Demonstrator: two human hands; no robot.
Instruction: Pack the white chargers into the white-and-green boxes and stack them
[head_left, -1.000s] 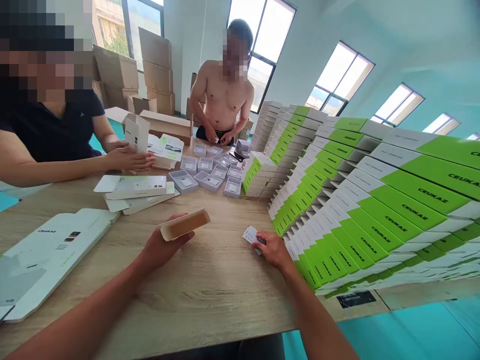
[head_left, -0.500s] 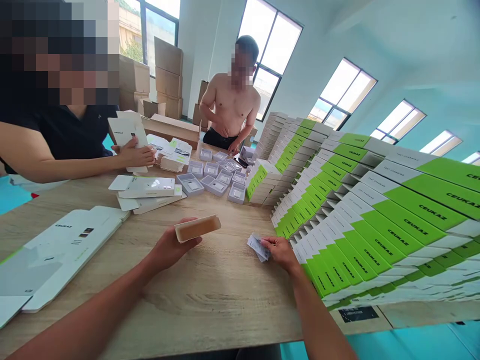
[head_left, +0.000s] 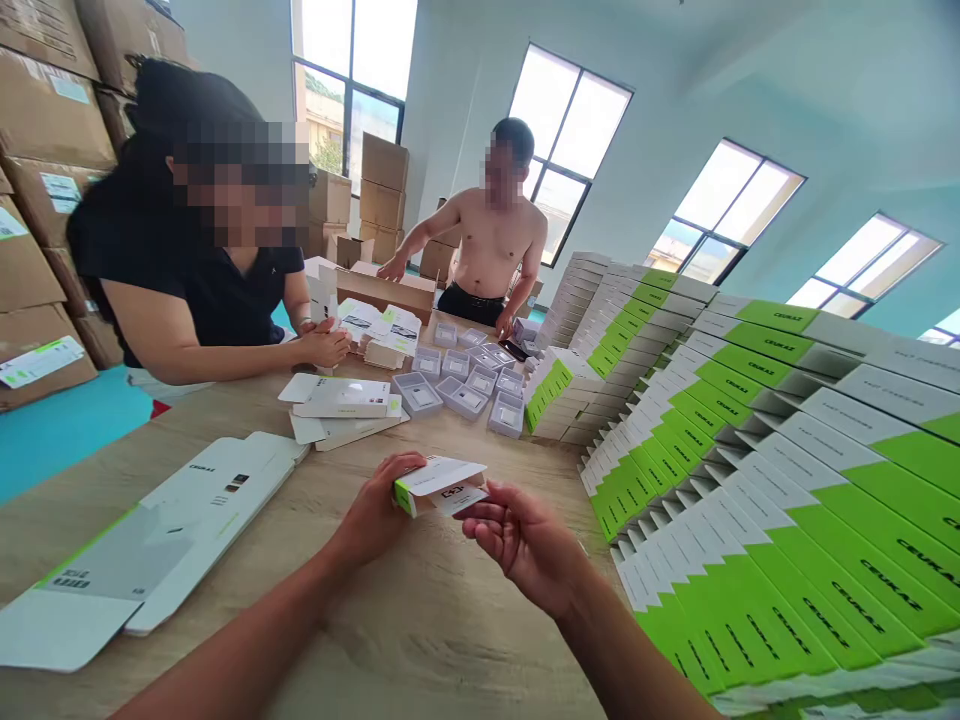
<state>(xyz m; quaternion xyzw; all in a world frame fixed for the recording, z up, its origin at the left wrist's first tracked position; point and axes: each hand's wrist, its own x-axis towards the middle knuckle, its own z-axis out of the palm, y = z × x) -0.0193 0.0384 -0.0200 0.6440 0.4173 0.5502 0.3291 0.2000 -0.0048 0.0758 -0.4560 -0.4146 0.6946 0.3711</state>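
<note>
Head view: the left hand grips a small white-and-green box, its open end facing the right hand. The right hand pinches a white card at that opening, so box and card sit between both hands, above the table. Stacked boxes stand rightward; flattened cartons lie leftward.

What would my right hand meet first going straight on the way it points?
Most likely the small box in your left hand: your right hand points at its open end, though depth is unclear.
</note>
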